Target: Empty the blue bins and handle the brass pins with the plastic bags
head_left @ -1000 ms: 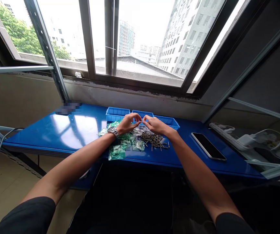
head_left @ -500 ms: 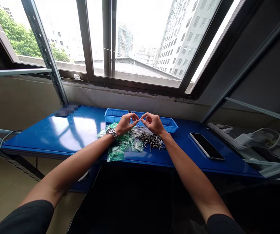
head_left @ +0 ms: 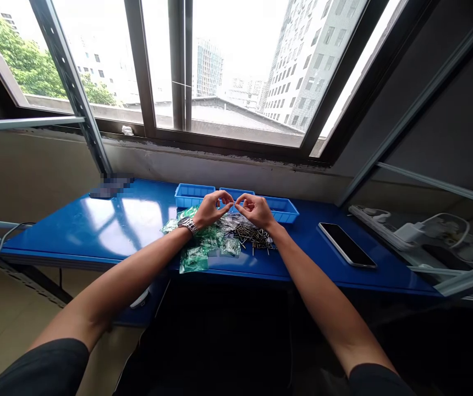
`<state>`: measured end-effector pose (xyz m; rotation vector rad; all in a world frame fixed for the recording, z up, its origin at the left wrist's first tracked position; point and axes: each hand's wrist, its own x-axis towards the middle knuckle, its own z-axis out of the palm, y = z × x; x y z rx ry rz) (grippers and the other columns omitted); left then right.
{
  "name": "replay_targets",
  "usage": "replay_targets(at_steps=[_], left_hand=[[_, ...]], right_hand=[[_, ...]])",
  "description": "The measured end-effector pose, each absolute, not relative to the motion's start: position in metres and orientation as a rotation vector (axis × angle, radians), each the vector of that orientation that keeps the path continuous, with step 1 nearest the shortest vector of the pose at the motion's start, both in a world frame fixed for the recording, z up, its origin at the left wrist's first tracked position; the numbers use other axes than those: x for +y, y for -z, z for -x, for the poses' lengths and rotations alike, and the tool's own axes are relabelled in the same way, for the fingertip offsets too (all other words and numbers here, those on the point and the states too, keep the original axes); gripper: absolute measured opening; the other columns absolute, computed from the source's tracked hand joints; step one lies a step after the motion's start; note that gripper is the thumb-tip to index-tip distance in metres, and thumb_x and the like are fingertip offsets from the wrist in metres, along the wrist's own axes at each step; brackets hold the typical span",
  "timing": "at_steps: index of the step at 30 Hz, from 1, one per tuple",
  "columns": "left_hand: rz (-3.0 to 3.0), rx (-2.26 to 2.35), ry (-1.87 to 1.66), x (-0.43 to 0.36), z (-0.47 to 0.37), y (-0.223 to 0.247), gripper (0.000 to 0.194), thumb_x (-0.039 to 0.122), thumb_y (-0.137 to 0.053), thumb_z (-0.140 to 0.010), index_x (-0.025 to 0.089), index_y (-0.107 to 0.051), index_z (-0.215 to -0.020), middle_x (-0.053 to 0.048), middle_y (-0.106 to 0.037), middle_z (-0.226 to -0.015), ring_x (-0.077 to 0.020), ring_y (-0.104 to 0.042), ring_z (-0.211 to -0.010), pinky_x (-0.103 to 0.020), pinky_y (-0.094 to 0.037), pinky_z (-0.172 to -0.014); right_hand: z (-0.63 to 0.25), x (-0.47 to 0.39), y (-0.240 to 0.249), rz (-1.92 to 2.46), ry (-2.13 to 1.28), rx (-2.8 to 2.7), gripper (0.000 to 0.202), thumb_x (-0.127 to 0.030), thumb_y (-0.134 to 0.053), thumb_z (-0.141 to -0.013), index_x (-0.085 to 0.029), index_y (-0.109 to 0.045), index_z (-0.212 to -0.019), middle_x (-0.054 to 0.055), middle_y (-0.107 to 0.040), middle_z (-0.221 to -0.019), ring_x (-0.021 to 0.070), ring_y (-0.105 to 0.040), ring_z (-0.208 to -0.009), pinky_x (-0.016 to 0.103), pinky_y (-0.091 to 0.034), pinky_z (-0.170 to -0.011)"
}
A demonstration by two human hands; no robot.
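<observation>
My left hand (head_left: pixel 212 209) and my right hand (head_left: pixel 256 210) meet fingertip to fingertip above the blue table (head_left: pixel 137 231). Both are closed in a pinch; whatever they hold, if anything, is too small to make out. Below and left of them lie green-tinted plastic packets (head_left: pixel 195 258), and between the wrists is a patch of clear plastic bags (head_left: pixel 230 221). A loose heap of dark screws (head_left: pixel 255 237) lies beneath my right hand. Behind the hands stand a left blue bin (head_left: pixel 195 192), a middle blue bin (head_left: pixel 240 193) and a right blue bin (head_left: pixel 284 212), partly hidden by my fingers.
A smartphone (head_left: pixel 347 245) lies on the table's right part. Further right, a power strip (head_left: pixel 374 223) with a white charger (head_left: pixel 410 234) and cables sits by a metal frame. A blurred dark item (head_left: pixel 110 186) is at the back left. Window and wall rise behind the table.
The view has shifted very slightly, so everything sits a little further left. Both hands keep the same pinched pose, fingertips still together.
</observation>
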<state>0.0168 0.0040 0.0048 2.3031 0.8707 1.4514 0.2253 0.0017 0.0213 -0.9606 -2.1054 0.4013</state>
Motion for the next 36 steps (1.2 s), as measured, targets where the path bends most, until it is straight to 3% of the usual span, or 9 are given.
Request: replay_targets(at_steps=[19,36], left_hand=[[-2.33,0.847,-1.365,0.004,-0.02,-0.003,0.014,0.032,-0.067,-0.092,0.017,-0.069,-0.091,-0.004,-0.073,-0.086,-0.0151,-0.061,-0.072,-0.027,-0.047,-0.064],[-2.261,0.861,-1.498,0.002,-0.019,-0.006,0.018,0.035,-0.066,-0.095,0.018,-0.069,-0.095,-0.005,-0.074,-0.091,-0.0173,-0.066,-0.082,-0.029,-0.049,-0.071]], right_hand=[[-0.218,-0.008,-0.024,0.962,-0.342,-2.035,0.026,-0.046,-0.064,-0.091,-0.02,-0.065,-0.093,-0.006,-0.041,-0.058,0.013,-0.038,-0.054,0.028,-0.035,-0.058],[-0.221,0.0,-0.018,0.906,-0.426,-2.09,0.026,-0.045,-0.068,-0.089,-0.018,-0.068,-0.089,-0.007,-0.04,-0.056,0.0098,-0.034,-0.05,0.025,-0.03,-0.052]])
